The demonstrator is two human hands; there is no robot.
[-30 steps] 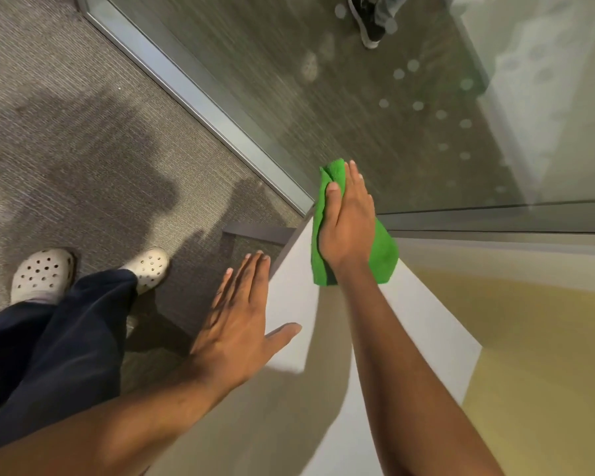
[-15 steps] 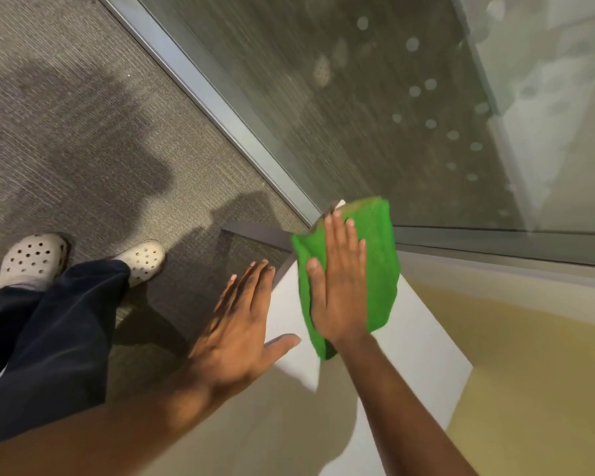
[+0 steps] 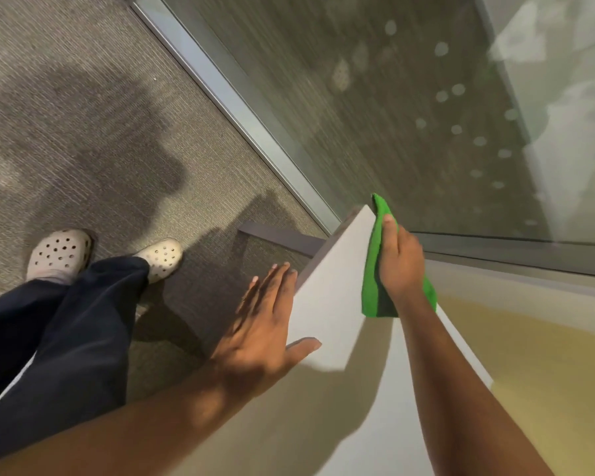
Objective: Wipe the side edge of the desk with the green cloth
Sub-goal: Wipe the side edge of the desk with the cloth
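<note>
1. Two hands are working at the desk (image 3: 334, 304): the right hand (image 3: 401, 262) is gripping the cloth (image 3: 371, 269), and the left hand (image 3: 260, 334) is lying flat on the white top.

2. Right-hand fingers are curling over the cloth, the thumb pointing up toward the far corner, so the green fabric is being pinched against the desk's right-side edge; this wrap is probably letting one stroke cover both the rim and the face below it.

3. Cloth is sitting at the far end of that edge, its tip poking just past the corner beside the glass wall (image 3: 426, 115), and its lower fold is hanging down beneath the wrist.

4. Left-hand fingers are spreading wide and straight, holding nothing; the palm is pressing near the opposite edge, likely bracing the body while it is leaning across.

5. Feet in pale clogs (image 3: 162, 257) are standing on the carpet (image 3: 83, 132) to the left, well apart from the desk, which explains the reach.

6. Judging by the cloth's position at the corner, the wipe is at one end of its run, with the nearer stretch of edge lying bare.
</note>
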